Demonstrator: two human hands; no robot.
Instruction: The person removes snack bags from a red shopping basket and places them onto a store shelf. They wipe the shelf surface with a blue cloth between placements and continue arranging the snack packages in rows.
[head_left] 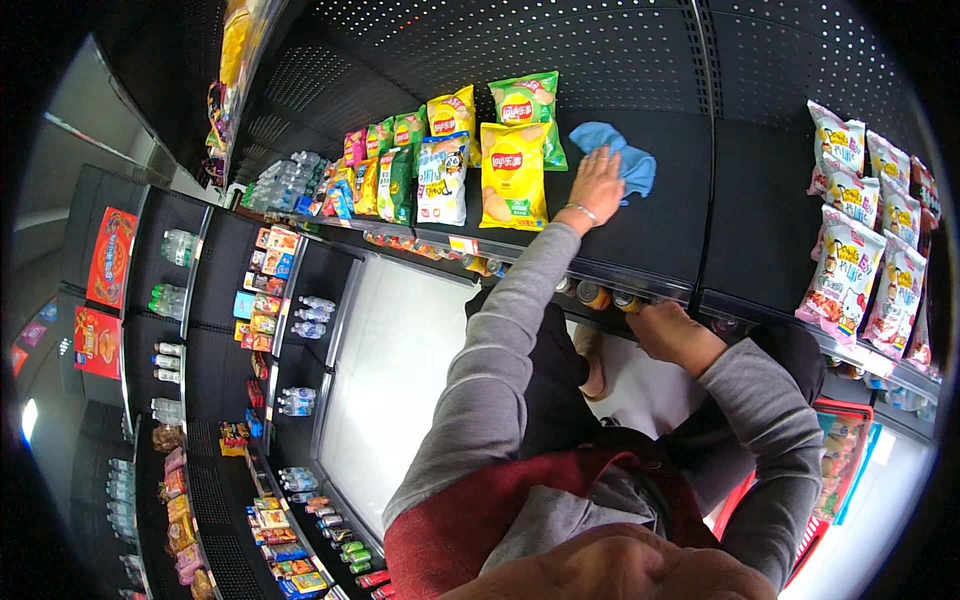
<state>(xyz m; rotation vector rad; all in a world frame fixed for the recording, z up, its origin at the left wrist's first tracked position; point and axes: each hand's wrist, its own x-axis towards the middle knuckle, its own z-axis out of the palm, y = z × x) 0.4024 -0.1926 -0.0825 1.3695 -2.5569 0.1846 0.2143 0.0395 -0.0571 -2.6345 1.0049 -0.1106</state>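
Left hand (596,186) lies flat and spread on the blue cloth (622,157), pinning it to the bare black shelf (672,235), just right of the big yellow chip bag (513,176). That cloth looks soft and limp, light as anything, bunched into folds past the fingertips; I'd say it slides best under a flat palm, and bunches up if pinched at one corner. Left arm in its grey sleeve runs long and nearly straight up from the lower frame, a thin bracelet showing at the wrist. Right hand (664,330) sits lower, at the shelf's front edge (640,283), fingers curled down; whether it grips the edge or merely rests there, I cannot tell, and nothing shows in it. Right elbow is bent sharply, forearm coming in from the right. Cans (596,294) peek out on the level below, just beside that hand. More chip bags stand in a row to the left, and pale snack bags (846,262) fill the next bay on the right, well apart from the cloth. A red basket (838,450) sits near the floor.
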